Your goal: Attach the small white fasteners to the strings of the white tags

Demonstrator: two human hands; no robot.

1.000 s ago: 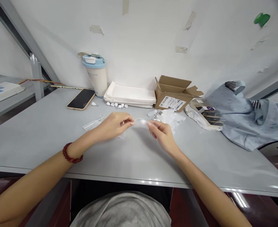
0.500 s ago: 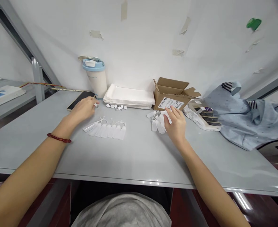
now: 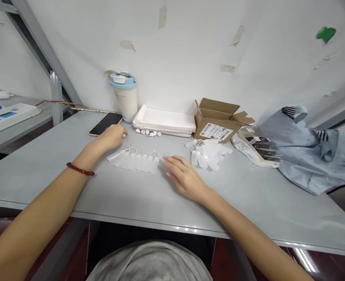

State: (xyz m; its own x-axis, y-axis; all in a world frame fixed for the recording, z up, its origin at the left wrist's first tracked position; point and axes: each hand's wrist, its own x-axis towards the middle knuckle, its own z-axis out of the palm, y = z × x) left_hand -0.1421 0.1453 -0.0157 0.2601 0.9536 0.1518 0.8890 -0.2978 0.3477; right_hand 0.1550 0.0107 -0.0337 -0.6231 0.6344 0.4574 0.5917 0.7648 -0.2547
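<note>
At the left, my left hand (image 3: 113, 137) has its fingers pinched together on a small white piece (image 3: 125, 136), mostly hidden by the fingertips. Similar small white pieces (image 3: 151, 133) lie in a short line to its right. A row of translucent flat tags with looped strings (image 3: 134, 160) is laid out nearer to me. My right hand (image 3: 185, 177) hovers or rests just right of that row, fingers stretched out, nothing visible in it. Beyond it, a loose heap of the same translucent tags (image 3: 209, 153) lies on the grey table (image 3: 143, 199).
Along the wall stand a tumbler with a blue lid (image 3: 127, 99), a stack of white envelopes (image 3: 166, 119) and an open cardboard box (image 3: 219, 123). A phone (image 3: 106, 123) lies behind my left hand. At right are a plastic-wrapped pack (image 3: 257, 150) and light blue cloth (image 3: 310, 152).
My right hand has moved left from the tag heap to beside the tag row. My left hand stays near the small white pieces. The view has shifted slightly.
</note>
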